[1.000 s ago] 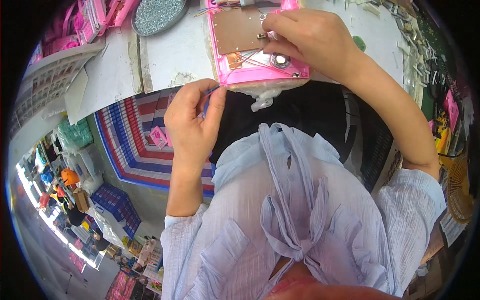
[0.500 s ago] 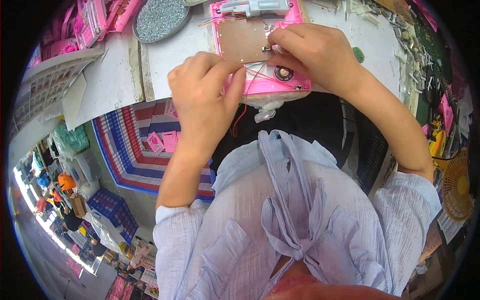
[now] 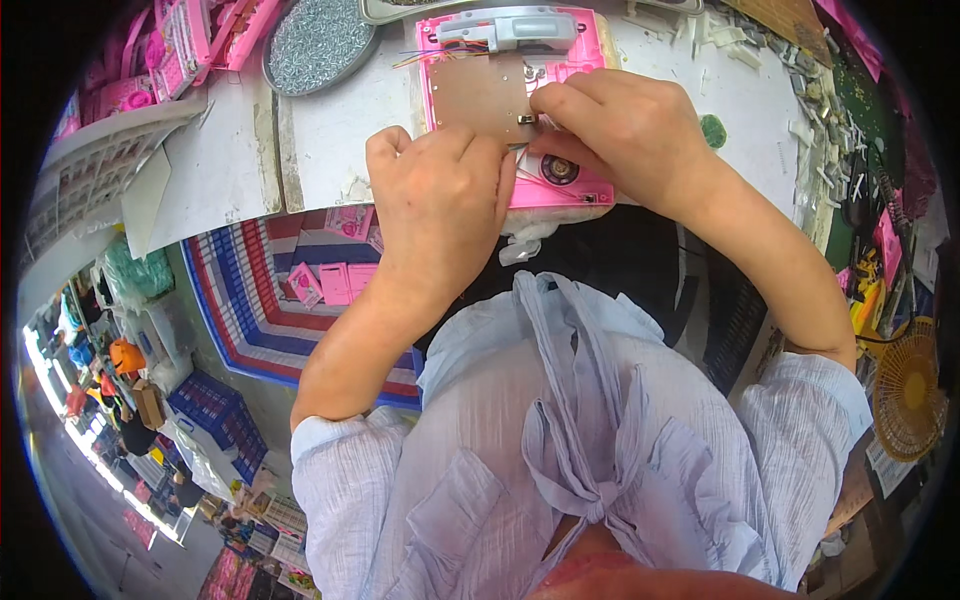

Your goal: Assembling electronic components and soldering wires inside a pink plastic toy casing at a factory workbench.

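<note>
A brown circuit board (image 3: pixel 478 95) lies over an open pink plastic casing (image 3: pixel 590 192) at the table's front edge. My left hand (image 3: pixel 440 205) is closed at the board's near edge, its fingertips pinching thin wires; the wire ends are hidden. My right hand (image 3: pixel 630 130) has its forefinger and thumb gripping the board's right corner, next to a small metal component (image 3: pixel 525 119). A round black speaker (image 3: pixel 559 170) sits in the casing below the right thumb. A grey-blue plastic part (image 3: pixel 520 32) lies across the casing's far end.
A round tray of small screws (image 3: pixel 318 45) stands at the far left, beside piled pink parts (image 3: pixel 185 45). Plastic scraps (image 3: pixel 735 38) lie at the far right. A striped basket (image 3: pixel 270 335) with pink pieces stands below the table edge. A yellowish fan (image 3: pixel 908 390) is at the right.
My left hand has turned, its fingers curling in more tightly, and the hanging red wire is now mostly behind it. The casing and board appear slightly lower in view.
</note>
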Tool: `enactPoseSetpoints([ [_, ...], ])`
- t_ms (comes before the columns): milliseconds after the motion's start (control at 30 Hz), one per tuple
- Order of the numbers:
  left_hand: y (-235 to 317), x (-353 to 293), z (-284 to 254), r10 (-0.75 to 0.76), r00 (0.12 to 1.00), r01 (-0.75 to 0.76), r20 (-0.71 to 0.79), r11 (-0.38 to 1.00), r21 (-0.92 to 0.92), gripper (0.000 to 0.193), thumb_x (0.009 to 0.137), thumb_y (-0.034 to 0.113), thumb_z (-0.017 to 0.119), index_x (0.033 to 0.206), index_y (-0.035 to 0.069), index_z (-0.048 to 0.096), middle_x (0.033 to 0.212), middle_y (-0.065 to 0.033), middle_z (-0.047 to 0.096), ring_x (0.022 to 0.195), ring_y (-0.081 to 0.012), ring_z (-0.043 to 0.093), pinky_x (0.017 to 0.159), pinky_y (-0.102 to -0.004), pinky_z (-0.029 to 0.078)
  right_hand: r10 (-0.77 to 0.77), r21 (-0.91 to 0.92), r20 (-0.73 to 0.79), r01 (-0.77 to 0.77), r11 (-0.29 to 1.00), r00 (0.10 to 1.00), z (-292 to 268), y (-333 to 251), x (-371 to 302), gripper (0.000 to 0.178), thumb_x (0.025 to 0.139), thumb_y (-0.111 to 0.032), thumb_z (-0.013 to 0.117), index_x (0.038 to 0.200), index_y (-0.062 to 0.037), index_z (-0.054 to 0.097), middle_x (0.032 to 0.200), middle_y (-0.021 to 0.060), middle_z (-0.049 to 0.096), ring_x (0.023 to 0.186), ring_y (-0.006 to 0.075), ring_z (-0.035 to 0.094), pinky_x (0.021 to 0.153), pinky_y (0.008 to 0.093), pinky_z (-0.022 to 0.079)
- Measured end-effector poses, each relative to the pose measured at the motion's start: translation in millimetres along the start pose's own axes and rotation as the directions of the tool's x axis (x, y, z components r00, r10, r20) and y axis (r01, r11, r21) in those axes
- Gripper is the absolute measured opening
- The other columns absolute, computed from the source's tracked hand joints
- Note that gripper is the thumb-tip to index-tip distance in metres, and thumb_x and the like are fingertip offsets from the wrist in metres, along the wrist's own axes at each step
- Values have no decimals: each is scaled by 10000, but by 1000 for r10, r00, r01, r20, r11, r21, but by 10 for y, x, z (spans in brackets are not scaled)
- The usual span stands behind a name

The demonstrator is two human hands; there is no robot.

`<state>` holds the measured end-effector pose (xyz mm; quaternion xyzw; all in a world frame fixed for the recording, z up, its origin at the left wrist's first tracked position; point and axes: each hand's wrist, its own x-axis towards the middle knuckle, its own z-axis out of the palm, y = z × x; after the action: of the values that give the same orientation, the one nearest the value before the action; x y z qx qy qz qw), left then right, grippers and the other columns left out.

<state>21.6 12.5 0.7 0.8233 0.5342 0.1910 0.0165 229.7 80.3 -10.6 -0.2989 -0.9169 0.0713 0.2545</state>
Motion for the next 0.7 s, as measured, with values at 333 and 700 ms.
enactPoseSetpoints([
  [333, 82, -68, -72, -34, 997, 30, 69, 998, 61, 82, 880, 199, 771, 912, 127, 752, 685, 2, 650, 623, -184, 600, 798, -374, 364, 1, 9, 24, -1, 1000, 1000, -11, 8, 3, 282, 808, -281, 815, 988, -132, 656, 759, 22, 636, 694, 224, 668, 581, 351, 519],
  [700, 73, 11, 34, -10, 1000, 10, -1, 1000, 28, 167, 841, 165, 728, 736, 104, 614, 659, -56, 619, 633, -260, 634, 788, -429, 387, -49, 54, -10, 49, 997, 999, -4, 38, 19, 268, 818, -263, 807, 987, -120, 655, 774, 36, 651, 707, 239, 674, 598, 362, 525],
])
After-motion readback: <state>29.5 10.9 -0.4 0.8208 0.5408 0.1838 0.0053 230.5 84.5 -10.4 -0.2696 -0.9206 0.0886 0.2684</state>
